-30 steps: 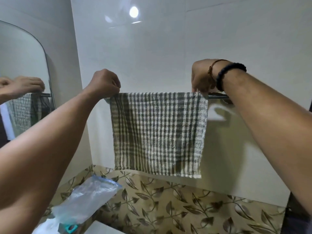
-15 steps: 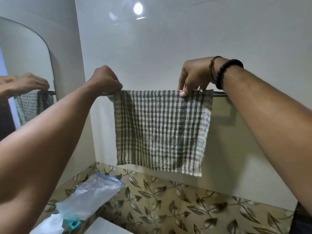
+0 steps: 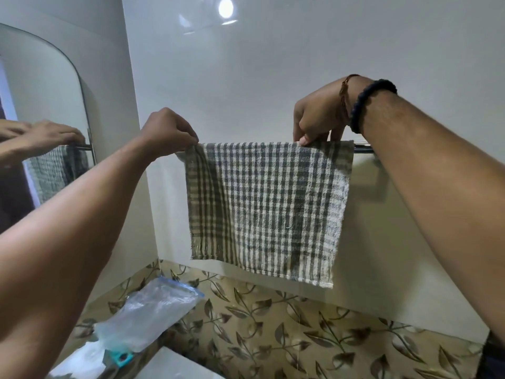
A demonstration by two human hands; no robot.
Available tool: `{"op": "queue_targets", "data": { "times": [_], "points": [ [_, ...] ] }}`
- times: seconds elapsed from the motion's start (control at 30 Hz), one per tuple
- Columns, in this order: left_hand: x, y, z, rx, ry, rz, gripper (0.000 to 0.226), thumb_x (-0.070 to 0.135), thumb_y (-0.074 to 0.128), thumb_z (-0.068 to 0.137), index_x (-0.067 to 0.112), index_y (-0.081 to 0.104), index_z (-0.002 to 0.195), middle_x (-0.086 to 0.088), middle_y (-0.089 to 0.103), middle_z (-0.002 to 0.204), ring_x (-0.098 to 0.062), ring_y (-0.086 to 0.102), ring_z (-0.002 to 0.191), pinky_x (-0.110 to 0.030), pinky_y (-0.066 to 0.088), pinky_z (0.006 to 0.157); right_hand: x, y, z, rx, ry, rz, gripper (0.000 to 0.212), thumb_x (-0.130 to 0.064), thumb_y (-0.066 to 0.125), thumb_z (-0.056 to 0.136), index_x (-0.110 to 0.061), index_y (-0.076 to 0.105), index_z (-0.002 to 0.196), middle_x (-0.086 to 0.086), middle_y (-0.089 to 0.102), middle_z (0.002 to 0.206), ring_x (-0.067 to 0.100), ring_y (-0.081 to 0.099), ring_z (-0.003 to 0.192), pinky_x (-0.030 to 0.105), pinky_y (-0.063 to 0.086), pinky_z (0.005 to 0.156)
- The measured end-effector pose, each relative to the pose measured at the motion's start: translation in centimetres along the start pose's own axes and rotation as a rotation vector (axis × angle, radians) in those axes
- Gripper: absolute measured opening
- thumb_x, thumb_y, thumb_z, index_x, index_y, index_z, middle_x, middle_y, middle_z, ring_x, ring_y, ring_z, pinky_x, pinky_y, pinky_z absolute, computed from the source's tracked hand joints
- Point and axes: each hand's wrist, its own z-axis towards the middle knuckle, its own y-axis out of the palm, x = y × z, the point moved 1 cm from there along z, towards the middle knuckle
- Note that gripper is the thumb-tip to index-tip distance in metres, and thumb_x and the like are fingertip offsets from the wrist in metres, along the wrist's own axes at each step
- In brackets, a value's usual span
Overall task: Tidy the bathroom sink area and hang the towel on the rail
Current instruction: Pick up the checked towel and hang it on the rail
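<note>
— Hanging over the rail [image 3: 363, 148], was it, the towel [image 3: 265, 203]?

— It was, draped over the top and falling flat against the wall below. The rail ran level from side to side, and the towel's top fold lay along it, so the fold's long axis was the rail's own.

— And the hands?

— Both were up at that fold. The left hand [image 3: 170, 132] had its fingers closed, pinching the upper left corner of the cloth. The right hand [image 3: 319, 116] came down from above, fingertips [image 3: 304, 139] pressed on the fold some way in from the right edge, so a strip of cloth lay beyond it toward the bare end of the rail.

— Was the right one gripping or only resting?

— The thumb and forefinger looked nipped on the cloth, but I could not be certain; it may only have pressed.

— So which way did any straightening have to go?

— Sideways, along the rail, I judged. The lower hem sloped down to the right, and the left side was bunched under the pinch. The left hand sat right on that bunching, so it was the better placed to draw it out.

— Anything else about?

— A clear plastic bag [image 3: 147, 313] lay on the leaf-patterned counter [image 3: 273, 337] below, well apart from the towel, and a mirror [image 3: 41, 119] stood on the left wall.
</note>
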Motion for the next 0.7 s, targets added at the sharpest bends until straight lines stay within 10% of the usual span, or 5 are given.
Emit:
{"op": "queue_targets", "data": {
  "times": [0.43, 0.53, 0.7],
  "points": [
    [-1.3, 0.0, -0.1, 0.161, 0.007, 0.059, 0.012, 0.014, 0.068, 0.084, 0.011, 0.079, 0.087, -0.006, 0.074, 0.079, -0.014, 0.061, 0.065, -0.016, 0.04, 0.054, -1.1, -0.1, -0.1, -0.013, 0.013, -0.058, 0.033, -0.02, 0.054, 0.099, 0.009, 0.065, 0.11, 0.022, 0.071, 0.108, 0.037, 0.068, 0.103, 0.051, 0.057, 0.087],
    [-0.7, -0.4, -0.8, 0.23, 0.054, 0.076, 0.025, 0.026, 0.057, 0.094, 0.009, 0.075, 0.09, -0.006, 0.067, 0.075, -0.011, 0.052, 0.06, -0.012, 0.033, 0.049, -2.5, -0.1, 1.0, 0.278, -0.074, 0.0, 0.05, -0.043, 0.052, 0.097, 0.002, 0.067, 0.11, 0.018, 0.07, 0.113, 0.029, 0.066, 0.101, 0.048, 0.053, 0.094],
    [-0.9, -2.5, -2.2, 0.261, 0.149, 0.204, 0.038, 0.044, 0.053, 0.097, 0.014, 0.074, 0.105, -0.007, 0.076, 0.107, -0.023, 0.066, 0.1, -0.032, 0.047, 0.085, -6.4, 2.1, 3.4, 0.534, -0.32, 0.225, 0.062, -0.054, 0.049, 0.095, -0.004, 0.059, 0.13, 0.013, 0.06, 0.136, 0.027, 0.055, 0.123, 0.033, 0.041, 0.103]
  ]
}}
